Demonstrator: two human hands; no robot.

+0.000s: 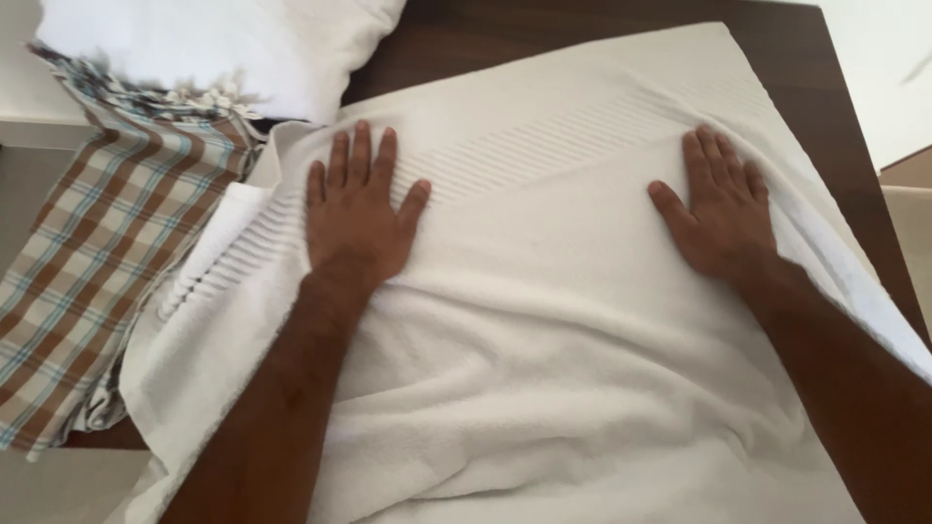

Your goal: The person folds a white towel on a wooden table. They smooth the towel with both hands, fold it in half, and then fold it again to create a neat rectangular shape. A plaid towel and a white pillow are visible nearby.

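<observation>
We see a large white terry towel with a ribbed band (544, 291) spread over a dark brown wooden table (466, 39), with a brown-and-blue checked cloth (97, 262) lying just beside it at the left edge. Our left hand (354, 213) presses flat on the towel, palm down, fingers straight and slightly fanned, gripping nothing. Our right hand (723, 218) lies flat too, fingers close together, thumb splayed out.

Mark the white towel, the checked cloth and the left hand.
white towel (582, 320), head view, plain middle area.
checked cloth (97, 252), head view, centre of fabric.
left hand (354, 218), head view, back of hand.
</observation>
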